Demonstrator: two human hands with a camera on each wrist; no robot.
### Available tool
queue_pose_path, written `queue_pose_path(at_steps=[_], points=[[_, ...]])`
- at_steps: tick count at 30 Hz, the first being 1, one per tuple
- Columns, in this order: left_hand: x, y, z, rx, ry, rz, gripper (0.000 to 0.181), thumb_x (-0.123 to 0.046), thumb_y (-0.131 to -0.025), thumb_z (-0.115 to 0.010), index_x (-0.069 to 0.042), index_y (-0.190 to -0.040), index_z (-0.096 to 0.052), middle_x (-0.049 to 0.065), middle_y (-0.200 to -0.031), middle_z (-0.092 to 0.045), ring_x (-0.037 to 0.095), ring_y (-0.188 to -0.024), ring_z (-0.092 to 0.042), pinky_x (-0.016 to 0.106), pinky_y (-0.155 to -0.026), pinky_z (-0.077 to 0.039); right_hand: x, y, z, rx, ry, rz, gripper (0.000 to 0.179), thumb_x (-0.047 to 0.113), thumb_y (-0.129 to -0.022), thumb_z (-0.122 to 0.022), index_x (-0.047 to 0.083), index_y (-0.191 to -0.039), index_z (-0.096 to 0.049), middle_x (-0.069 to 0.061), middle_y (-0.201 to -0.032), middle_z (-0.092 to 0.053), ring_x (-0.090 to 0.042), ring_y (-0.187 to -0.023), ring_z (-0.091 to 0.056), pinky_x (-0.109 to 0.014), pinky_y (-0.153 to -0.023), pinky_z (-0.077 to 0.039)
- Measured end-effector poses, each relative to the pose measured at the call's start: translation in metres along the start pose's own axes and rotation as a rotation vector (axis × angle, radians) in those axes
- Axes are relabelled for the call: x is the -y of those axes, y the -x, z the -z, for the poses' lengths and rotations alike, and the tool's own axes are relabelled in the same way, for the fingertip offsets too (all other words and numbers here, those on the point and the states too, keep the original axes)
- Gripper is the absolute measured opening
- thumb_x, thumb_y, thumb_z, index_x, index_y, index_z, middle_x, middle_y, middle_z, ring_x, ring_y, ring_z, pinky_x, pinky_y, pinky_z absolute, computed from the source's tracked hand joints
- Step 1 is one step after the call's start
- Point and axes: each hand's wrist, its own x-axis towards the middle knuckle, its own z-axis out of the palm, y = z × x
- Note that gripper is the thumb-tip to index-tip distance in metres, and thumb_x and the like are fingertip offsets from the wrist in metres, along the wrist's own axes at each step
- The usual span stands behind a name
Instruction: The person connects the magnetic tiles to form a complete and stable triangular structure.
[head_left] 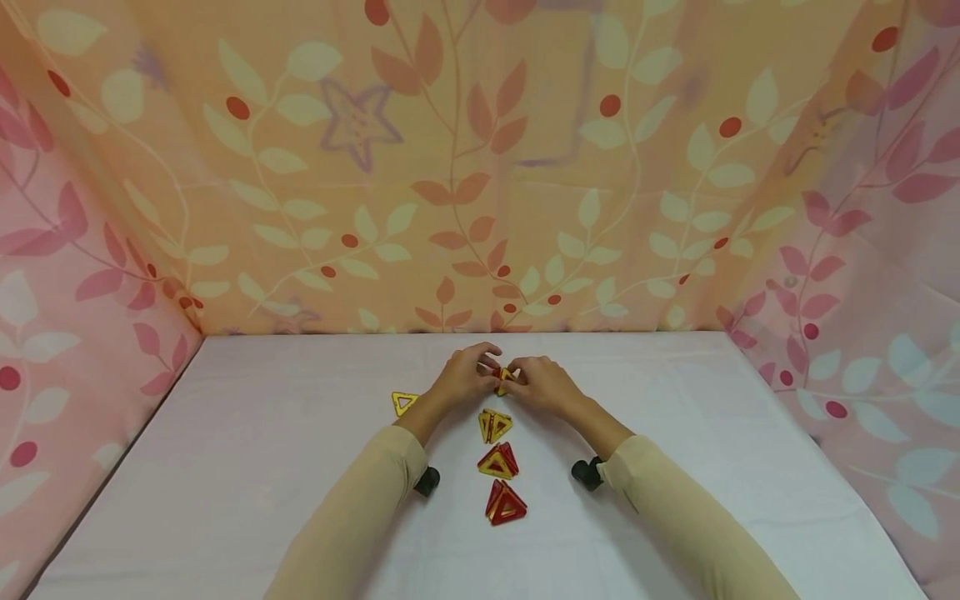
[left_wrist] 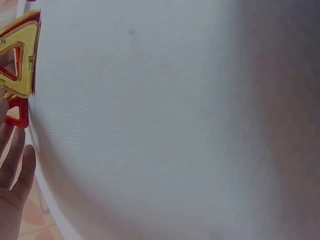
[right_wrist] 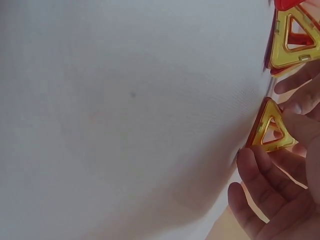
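Note:
At the far middle of the table, both hands meet around a small pyramid of red and yellow triangular magnetic tiles. My right hand pinches its right side; in the right wrist view, thumb and fingers hold a yellow tile face. My left hand is at the left side, its thumb against the piece and other fingers curving behind. In the left wrist view, fingers lie beside a red tile; the thumb's contact is partly hidden.
Nearer me stand three tile pyramids in a row: yellow, yellow and red, and red. One loose yellow triangle tile lies by my left forearm. Patterned curtains border the white table.

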Motion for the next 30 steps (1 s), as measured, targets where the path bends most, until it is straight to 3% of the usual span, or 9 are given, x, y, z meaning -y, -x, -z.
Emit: queue_pose_path(at_steps=[5, 12, 18, 23, 30], points=[[0.001, 0.002, 0.002, -0.011, -0.044, 0.006, 0.048, -0.009, -0.083, -0.081, -0.003, -0.126, -0.060, 0.005, -0.095, -0.073, 0.019, -0.089, -0.069, 0.037, -0.085, -0.053, 0.002, 0.000, 0.000, 0.013, -0.007, 0.022, 0.037, 0.028, -0.089, -0.075, 0.003, -0.117, -0.070, 0.001, -0.080, -0.067, -0.012, -0.070, -0.058, -0.030, -0.065, -0.049], [0.001, 0.003, 0.004, 0.015, -0.015, 0.024, 0.045, -0.006, -0.085, -0.078, -0.003, -0.126, -0.060, 0.004, -0.090, -0.072, 0.014, -0.081, -0.066, 0.029, -0.076, -0.052, 0.003, 0.000, -0.001, 0.032, 0.000, 0.031, 0.042, 0.027, -0.087, -0.078, 0.004, -0.120, -0.068, -0.002, -0.090, -0.067, -0.016, -0.078, -0.058, -0.034, -0.071, -0.051], [0.001, 0.005, 0.007, 0.029, 0.013, 0.016, 0.043, 0.005, -0.086, -0.072, -0.001, -0.127, -0.060, 0.009, -0.096, -0.071, 0.019, -0.089, -0.067, 0.029, -0.075, -0.055, 0.003, 0.000, -0.002, 0.037, 0.007, 0.035, 0.041, 0.027, -0.087, -0.077, 0.005, -0.121, -0.068, -0.002, -0.092, -0.065, -0.016, -0.079, -0.057, -0.034, -0.073, -0.050], [0.002, 0.007, 0.010, 0.062, 0.028, 0.054, 0.046, 0.009, -0.086, -0.066, -0.002, -0.130, -0.059, 0.013, -0.107, -0.071, 0.023, -0.099, -0.067, 0.031, -0.075, -0.056, 0.003, 0.000, -0.002, 0.052, 0.014, 0.059, 0.039, 0.020, -0.088, -0.074, 0.005, -0.124, -0.067, -0.004, -0.097, -0.067, -0.016, -0.082, -0.058, -0.037, -0.076, -0.051], [0.002, 0.011, 0.011, 0.114, 0.032, 0.092, 0.046, 0.007, -0.089, -0.062, -0.005, -0.133, -0.058, 0.012, -0.108, -0.070, 0.022, -0.096, -0.066, 0.029, -0.073, -0.056, 0.004, 0.002, -0.001, 0.072, -0.008, 0.085, 0.040, 0.015, -0.090, -0.070, 0.002, -0.127, -0.065, -0.009, -0.111, -0.070, -0.018, -0.087, -0.061, -0.038, -0.082, -0.052]])
